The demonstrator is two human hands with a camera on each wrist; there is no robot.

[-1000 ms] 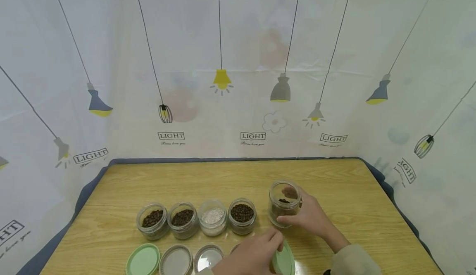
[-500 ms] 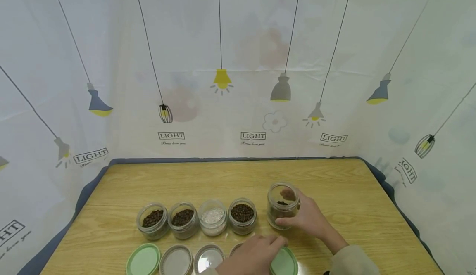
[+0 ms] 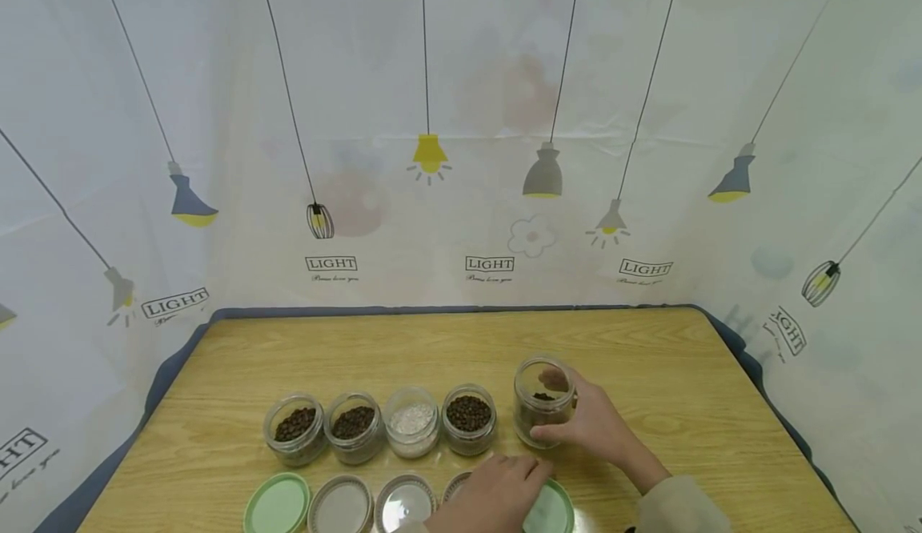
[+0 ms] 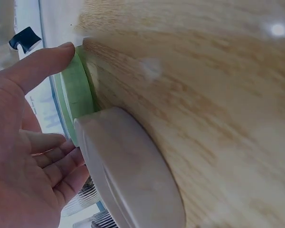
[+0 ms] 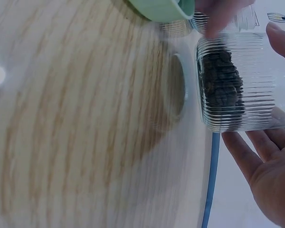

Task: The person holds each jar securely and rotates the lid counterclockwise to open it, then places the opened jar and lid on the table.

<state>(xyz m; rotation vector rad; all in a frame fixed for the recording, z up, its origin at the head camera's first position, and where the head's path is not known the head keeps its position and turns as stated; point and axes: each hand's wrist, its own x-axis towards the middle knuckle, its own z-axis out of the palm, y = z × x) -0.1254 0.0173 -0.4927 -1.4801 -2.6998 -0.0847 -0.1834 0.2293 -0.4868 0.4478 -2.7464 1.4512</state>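
My right hand (image 3: 587,417) grips a clear ribbed glass jar (image 3: 536,414), fingers and thumb on opposite sides. Dark beans (image 5: 221,83) fill its lower part, and its mouth is uncovered. In the right wrist view a narrow gap shows between the jar's base and its reflection on the table. My left hand (image 3: 493,493) holds a green lid (image 3: 551,510) by its edge. In the left wrist view the thumb touches one side of that lid (image 4: 78,90) and the fingers reach the other. A beige lid (image 4: 128,161) stands beside it.
Left of the held jar stand several open jars in a row: three with dark beans (image 3: 469,413) and one with white grains (image 3: 413,419). Nearer lie another green lid (image 3: 277,503) and several paler lids (image 3: 341,505), one partly behind my left hand. Printed cloth (image 3: 403,229) surrounds the wooden table (image 3: 374,349).
The green lid in my left hand has gone from tilted to flat on the table. My right hand has shifted the jar slightly left and toward me.
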